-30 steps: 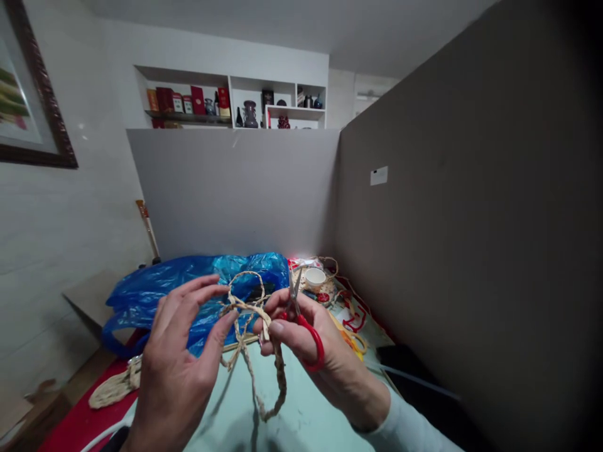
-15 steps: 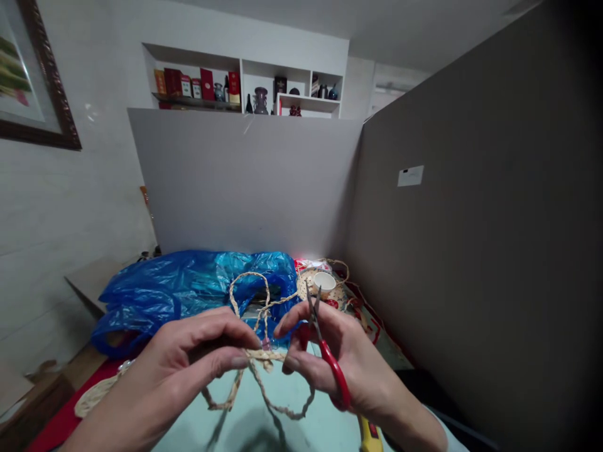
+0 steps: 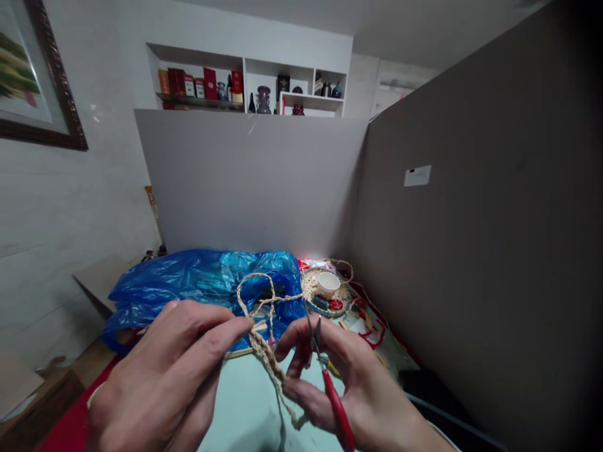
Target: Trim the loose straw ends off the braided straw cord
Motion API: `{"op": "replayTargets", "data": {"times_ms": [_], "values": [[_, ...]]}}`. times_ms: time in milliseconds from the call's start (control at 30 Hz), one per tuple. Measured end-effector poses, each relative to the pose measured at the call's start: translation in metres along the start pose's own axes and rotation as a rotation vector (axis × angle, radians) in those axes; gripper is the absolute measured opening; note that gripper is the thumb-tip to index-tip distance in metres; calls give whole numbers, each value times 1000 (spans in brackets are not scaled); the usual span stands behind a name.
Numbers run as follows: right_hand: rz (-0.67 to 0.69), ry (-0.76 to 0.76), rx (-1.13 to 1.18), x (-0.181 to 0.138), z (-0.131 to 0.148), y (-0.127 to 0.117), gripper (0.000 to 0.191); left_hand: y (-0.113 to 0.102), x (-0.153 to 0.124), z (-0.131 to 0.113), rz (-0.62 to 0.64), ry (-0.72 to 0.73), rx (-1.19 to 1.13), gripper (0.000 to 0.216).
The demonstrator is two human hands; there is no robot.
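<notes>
My left hand (image 3: 188,370) pinches a braided straw cord (image 3: 266,355) between thumb and fingertips, near a short pale end sticking out. From there the cord slants down toward my right hand (image 3: 346,370), whose thumb and fingertips touch its lower part. Red-handled scissors (image 3: 335,402) are held in that same right hand, blades up and slightly parted, apart from the cord. Behind, more of the cord loops over the blue plastic bag and trails toward a round woven tray (image 3: 308,284). Part of the handles is hidden by the hand.
The blue plastic bag (image 3: 188,276) lies at the back left of the pale green tabletop (image 3: 240,402). On the woven tray stands a white cup (image 3: 328,284), with a dark spool beside it. Red cord (image 3: 377,336) lies to the right. Tall grey panels (image 3: 254,182) rise behind and at right.
The held cord has turned from level to a downward slant. My left hand has lifted and rolled knuckles-up; my right hand and the scissors are slightly lower.
</notes>
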State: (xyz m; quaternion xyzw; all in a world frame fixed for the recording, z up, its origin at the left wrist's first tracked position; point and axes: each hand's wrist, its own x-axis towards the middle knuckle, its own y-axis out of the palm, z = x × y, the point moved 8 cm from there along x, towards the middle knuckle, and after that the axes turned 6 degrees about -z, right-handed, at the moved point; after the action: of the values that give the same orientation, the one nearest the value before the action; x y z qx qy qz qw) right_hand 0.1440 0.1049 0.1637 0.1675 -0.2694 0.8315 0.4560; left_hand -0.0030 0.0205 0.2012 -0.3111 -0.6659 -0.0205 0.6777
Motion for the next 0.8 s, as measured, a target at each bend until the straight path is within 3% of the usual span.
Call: {"op": "replayTargets", "data": {"times_ms": [100,133,200,233,300,367,467,533,633,800], "values": [[-169,-307,-180,-6,14,5,21,-3,3,-3,-138,58,118,32],[-250,-466,-229,-12,20,11,18,-3,3,-4,-180,66,129,33],[-368,-623,-352,-19,21,28,8,-1,3,-6,-239,60,76,35],[-563,-739,-350,-28,25,26,15,1,2,-7,-264,41,23,35],[-682,-807,-354,-33,25,33,29,7,1,-3,-281,-67,-135,31],[-641,-839,-375,-31,30,37,37,18,-2,6,-239,-230,-334,27],[-330,-783,-476,-20,33,40,41,39,-8,19,-118,-444,-603,24],[-277,-745,-519,-19,34,30,36,47,-13,26,-89,-549,-722,21],[-284,-723,-646,-20,32,18,20,53,-16,31,-91,-661,-877,12],[-298,-663,-774,-17,28,11,11,62,-15,23,-26,-720,-1055,4]]}}
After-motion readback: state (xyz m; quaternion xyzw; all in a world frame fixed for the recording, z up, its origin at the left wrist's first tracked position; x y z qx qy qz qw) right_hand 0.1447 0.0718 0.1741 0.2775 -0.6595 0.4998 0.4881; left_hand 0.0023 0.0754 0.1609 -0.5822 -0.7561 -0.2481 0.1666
